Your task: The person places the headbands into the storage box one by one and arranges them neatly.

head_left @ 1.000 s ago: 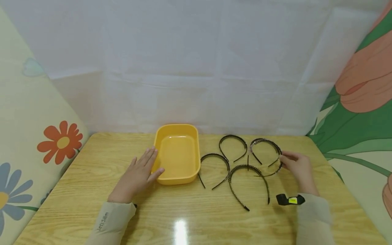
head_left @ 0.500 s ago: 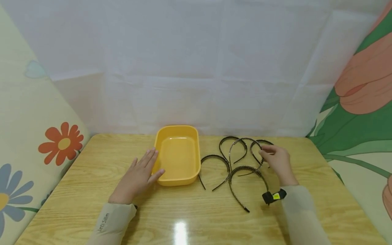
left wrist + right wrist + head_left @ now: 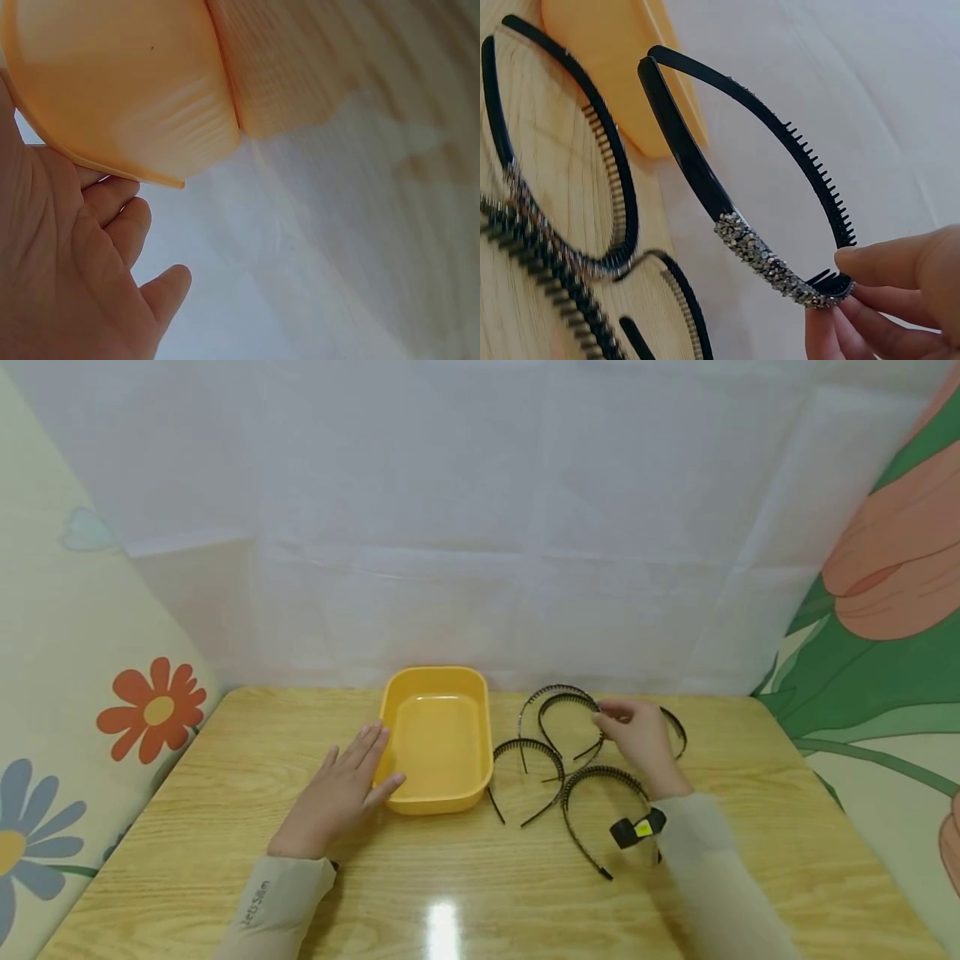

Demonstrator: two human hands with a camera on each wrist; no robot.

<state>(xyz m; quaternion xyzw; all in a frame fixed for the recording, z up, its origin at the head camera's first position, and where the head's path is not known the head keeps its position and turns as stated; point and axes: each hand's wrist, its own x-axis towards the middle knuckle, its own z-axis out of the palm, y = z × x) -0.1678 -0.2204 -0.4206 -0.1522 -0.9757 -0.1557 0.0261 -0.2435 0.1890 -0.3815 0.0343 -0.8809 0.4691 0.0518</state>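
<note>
My right hand point(image 3: 637, 735) pinches a black toothed headband point(image 3: 757, 259) with silvery sparkling stones along its band, thumb and fingers at the curve. In the head view this headband is raised and overlaps another headband point(image 3: 564, 698) at the back. My left hand point(image 3: 337, 793) lies along the left side of a yellow tub point(image 3: 435, 752), fingers straight and touching its rim. In the left wrist view, the fingertips sit just outside the tub's edge. Nothing shows inside the tub.
Dark headbands lie right of the tub: a near-left one point(image 3: 527, 743), a front one point(image 3: 603, 771), and one at the right point(image 3: 678, 727) partly hidden by the right hand. The wooden table point(image 3: 360, 893) meets a white cloth point(image 3: 420, 568) behind.
My right hand has lifted the sparkling headband from the right of the group and carried it left, toward the tub. My left hand has stayed on the tub's side.
</note>
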